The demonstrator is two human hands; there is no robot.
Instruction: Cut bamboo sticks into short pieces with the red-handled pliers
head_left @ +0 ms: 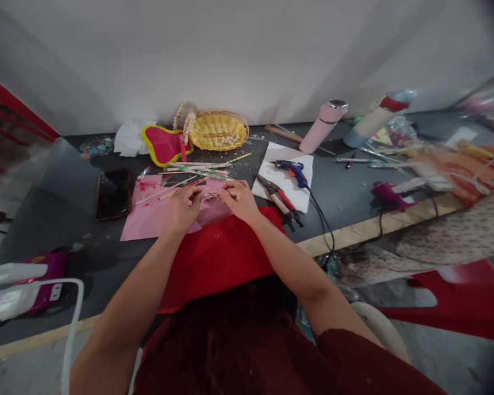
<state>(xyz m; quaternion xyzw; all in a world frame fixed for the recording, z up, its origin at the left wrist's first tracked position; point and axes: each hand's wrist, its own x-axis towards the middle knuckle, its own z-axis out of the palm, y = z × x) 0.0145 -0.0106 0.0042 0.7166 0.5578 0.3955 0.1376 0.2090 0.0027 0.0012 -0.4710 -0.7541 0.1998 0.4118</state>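
Observation:
My left hand (185,206) is over the pink sheet (142,227), its fingertips pinched together. Facing it, my right hand (239,198) has its fingers curled inward. Between the two lies a small cluster of pale beige bits (212,195); what exactly the fingertips grip is too small to make out. Just beyond my hands is a loose pile of thin wrapped sticks (201,169). Red cloth (218,258) spreads toward my body from under the pink sheet.
Behind stand a yellow woven basket (218,131) and a red pad with yellow edging (164,145). On the right, a blue glue gun (292,170) and red-handled pliers (278,195) rest on white paper (307,200), near a pink bottle (323,126). A phone (113,195) lies left.

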